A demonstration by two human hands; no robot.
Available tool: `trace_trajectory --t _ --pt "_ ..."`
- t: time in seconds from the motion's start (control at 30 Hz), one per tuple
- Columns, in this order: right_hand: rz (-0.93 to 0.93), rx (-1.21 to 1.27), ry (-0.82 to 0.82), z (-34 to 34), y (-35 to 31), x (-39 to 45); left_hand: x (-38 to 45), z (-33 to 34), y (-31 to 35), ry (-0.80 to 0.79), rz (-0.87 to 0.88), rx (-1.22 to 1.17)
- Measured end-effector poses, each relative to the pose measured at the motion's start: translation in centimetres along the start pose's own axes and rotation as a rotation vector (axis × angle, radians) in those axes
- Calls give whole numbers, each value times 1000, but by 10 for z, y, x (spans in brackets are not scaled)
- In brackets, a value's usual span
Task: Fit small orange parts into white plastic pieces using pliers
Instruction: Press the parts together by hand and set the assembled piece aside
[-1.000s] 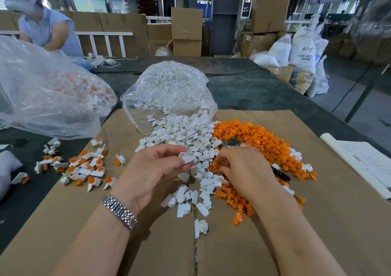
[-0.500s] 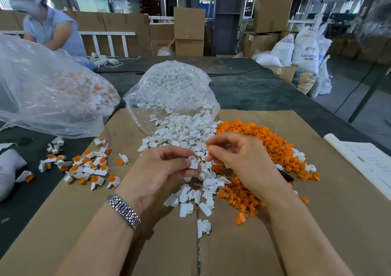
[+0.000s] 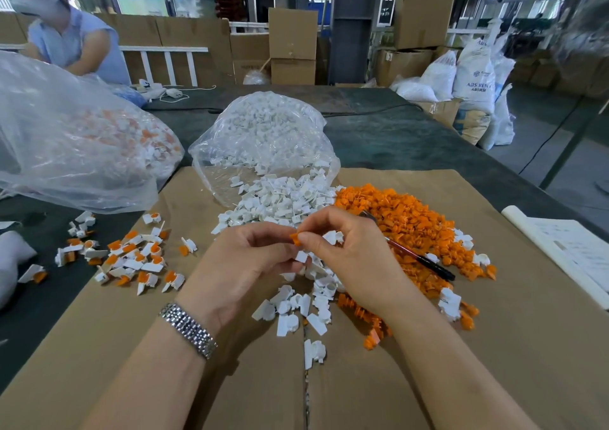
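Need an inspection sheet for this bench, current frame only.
Surface: brown cardboard sheet over dark table.
Job's things: white pieces spill from clear bag; orange parts heaped beside; pliers lie on orange heap; assembled pieces at left.
Clutter: large bag of assembled pieces, papers.
Hands: left hand and right hand pinch one orange part.
Cables: white cable at far edge.
Surroundings: cardboard boxes, sacks, another person.
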State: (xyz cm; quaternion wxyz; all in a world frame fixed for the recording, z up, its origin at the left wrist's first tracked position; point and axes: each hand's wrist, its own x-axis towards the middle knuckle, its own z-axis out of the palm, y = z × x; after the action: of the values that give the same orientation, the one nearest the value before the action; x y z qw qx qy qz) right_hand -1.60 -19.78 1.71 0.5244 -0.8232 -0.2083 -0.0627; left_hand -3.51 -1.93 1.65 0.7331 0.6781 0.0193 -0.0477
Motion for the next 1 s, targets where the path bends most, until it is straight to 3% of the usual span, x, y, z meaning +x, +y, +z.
trace_trajectory --t 0.23,0.47,0.8,1.0 --pt "-9 -183 29 5 -1 -2 -2 -5 4 19 -3 -115" --pt "62 -102 80 2 2 -2 -2 -3 3 41 31 62" --pt "16 -294 14 9 4 -3 -2 0 -1 56 144 462" --pt "43 -297 96 9 6 -3 -2 1 -2 -96 224 437"
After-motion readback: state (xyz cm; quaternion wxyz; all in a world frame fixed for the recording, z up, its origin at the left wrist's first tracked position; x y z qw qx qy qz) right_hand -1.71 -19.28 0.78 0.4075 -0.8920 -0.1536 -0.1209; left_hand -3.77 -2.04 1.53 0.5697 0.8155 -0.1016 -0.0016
